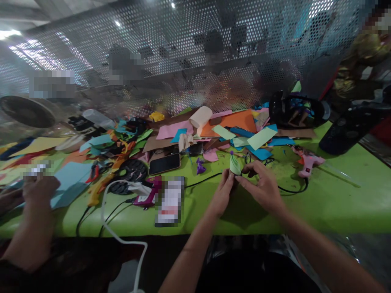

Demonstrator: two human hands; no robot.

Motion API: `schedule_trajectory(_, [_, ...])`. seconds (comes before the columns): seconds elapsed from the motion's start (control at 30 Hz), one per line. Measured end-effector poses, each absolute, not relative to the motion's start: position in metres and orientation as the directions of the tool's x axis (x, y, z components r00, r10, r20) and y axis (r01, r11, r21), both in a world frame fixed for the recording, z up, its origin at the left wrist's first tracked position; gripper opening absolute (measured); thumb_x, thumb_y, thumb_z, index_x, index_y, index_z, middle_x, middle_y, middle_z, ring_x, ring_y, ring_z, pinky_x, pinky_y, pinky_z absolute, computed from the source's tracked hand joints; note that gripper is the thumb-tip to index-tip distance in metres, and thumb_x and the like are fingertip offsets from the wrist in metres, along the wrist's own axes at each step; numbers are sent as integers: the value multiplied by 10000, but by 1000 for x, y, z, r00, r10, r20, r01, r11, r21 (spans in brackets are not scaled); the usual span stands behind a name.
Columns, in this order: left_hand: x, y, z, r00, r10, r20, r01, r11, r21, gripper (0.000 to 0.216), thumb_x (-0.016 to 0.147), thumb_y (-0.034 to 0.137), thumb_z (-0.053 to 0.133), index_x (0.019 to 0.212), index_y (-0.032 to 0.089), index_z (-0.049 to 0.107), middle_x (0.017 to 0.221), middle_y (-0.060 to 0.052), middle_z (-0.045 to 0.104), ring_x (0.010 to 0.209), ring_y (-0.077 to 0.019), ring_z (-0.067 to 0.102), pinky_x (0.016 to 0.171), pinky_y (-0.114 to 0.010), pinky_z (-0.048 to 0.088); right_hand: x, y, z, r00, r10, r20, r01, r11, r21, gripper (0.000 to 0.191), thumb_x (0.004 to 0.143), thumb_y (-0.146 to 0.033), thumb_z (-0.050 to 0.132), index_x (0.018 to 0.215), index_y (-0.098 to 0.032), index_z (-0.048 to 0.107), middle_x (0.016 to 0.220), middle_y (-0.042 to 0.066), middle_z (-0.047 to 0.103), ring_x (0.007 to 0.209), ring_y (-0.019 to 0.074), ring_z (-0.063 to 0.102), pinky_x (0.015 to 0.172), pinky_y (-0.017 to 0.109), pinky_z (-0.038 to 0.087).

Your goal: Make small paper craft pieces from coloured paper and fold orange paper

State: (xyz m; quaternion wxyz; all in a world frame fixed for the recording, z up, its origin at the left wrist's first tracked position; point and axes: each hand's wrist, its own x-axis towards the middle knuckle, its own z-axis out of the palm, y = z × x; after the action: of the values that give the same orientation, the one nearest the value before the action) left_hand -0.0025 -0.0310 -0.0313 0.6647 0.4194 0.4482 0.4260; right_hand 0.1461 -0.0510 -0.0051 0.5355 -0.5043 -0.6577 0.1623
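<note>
Between my two hands, just above the green table (198,203), stands a small pale-green cone-shaped piece (235,164) with a purple tip. My left hand (224,188) pinches its lower left side. On the other side, the thumb of my right hand (259,183) meets its base while the other fingers curl behind; the fingertips partly hide the base. A small crumpled purple piece (200,166) lies on the table left of my hands. To their right rests a pink glue gun (309,162) with a clear stick at its back.
Coloured foam sheets (262,137) pile up along the back. A black phone (165,164), a lit phone (170,201), a yellow glue gun (102,188) and red pliers (93,172) lie left. A dark bottle (343,130) stands right. Another person's hand (41,187) works at far left.
</note>
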Motion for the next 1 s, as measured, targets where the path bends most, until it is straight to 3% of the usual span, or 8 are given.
schedule_trajectory(0.17, [-1,-30,-30,279,933,-229,-278,307,910,578,738,612,742,1180,246,667,1420,-33,579,1337,-249,500,1073,-304,426,148,-51,-5,83,843,532,481,434,-762,120,852,-251,693,851,-216,578,821,6,598,766,169,550,682,301,436])
schedule_trajectory(0.27, [0,-28,-30,297,917,-267,-343,363,867,555,750,636,715,1114,221,663,1117,-44,714,1029,-190,649,820,-254,516,150,-51,-3,88,865,493,371,431,-822,90,894,-302,651,885,-221,611,852,11,622,782,168,570,686,294,455])
schedule_trajectory(0.37, [-1,-26,-31,318,901,-294,-398,408,821,546,716,697,699,930,197,652,745,14,659,625,-105,570,539,-197,427,152,-51,-3,116,876,468,303,418,-856,70,899,-292,639,881,-225,626,835,8,628,767,165,578,681,290,466])
schedule_trajectory(0.43, [-3,-25,-32,348,891,-293,-418,427,802,544,701,709,701,841,189,627,640,40,586,523,-79,477,470,-187,354,151,-50,-4,116,877,467,294,419,-859,53,879,-268,660,869,-224,631,830,11,627,757,166,576,680,295,472])
schedule_trajectory(0.8, [-2,-23,-31,327,872,-365,-420,480,770,469,768,640,687,806,177,623,666,22,594,575,-94,494,509,-199,348,146,-49,-5,27,824,566,360,520,-774,55,872,-193,664,848,-234,637,822,17,626,794,182,597,712,321,491])
schedule_trajectory(1.0, [-3,-26,-29,349,864,-362,-399,487,777,536,688,675,737,817,170,611,609,54,510,521,-69,439,475,-174,327,145,-49,-6,79,878,472,268,437,-858,56,848,-243,686,881,-227,643,848,16,644,761,168,586,687,303,486])
